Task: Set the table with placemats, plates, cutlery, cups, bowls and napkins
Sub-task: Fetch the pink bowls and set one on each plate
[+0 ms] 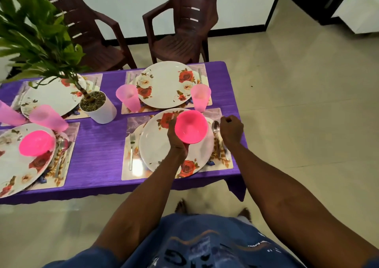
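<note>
Both forearms reached forward over the near edge of the table [98, 128]. The left hand [176, 136] gripped a pink bowl [191, 126] from its left side, holding it above the near-right plate [158, 144]. Just right of that plate, the right hand [231, 128] was curled into a loose fist over the spoon [215, 127], and whether it pinched anything could not be told. Beyond the plate stood a pink cup [200, 96]; another pink bowl sat on the plate far to its left.
</note>
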The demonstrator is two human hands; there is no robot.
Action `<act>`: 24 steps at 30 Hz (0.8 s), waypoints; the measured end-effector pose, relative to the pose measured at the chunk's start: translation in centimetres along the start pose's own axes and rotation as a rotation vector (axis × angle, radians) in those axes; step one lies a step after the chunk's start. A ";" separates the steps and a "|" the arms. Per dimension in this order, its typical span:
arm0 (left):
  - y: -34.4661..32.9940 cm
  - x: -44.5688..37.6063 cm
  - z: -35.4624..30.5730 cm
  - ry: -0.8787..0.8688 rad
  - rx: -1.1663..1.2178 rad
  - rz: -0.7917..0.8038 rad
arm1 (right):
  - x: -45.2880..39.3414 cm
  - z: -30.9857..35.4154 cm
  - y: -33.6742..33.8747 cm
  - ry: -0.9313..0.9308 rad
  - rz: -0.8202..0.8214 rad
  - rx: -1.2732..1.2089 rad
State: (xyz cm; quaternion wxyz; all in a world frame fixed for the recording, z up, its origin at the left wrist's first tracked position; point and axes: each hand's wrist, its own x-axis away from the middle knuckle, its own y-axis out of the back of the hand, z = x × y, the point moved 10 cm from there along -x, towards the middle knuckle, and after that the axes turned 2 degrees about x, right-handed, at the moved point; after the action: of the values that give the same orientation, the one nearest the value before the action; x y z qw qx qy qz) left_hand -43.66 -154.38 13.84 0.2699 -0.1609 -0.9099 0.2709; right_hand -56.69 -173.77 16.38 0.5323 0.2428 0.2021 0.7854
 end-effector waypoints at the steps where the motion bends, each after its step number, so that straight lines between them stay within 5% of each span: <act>1: -1.4 0.4 0.8 0.012 0.010 0.013 | -0.7 -0.1 0.7 0.013 0.001 -0.007; 12: -17.9 3.1 18.9 0.199 -0.109 0.017 | -13.3 -8.3 15.9 -0.003 0.068 -0.162; 24: -30.5 -0.6 29.6 0.350 -0.155 0.048 | -24.0 -10.3 23.5 0.139 0.201 0.095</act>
State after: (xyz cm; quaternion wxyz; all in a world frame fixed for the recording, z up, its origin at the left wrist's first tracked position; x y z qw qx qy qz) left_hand -64.73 -191.15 10.37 0.4043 -0.2476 -0.8631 0.1741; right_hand -72.66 -205.10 17.67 0.4236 0.2318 0.2503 0.8392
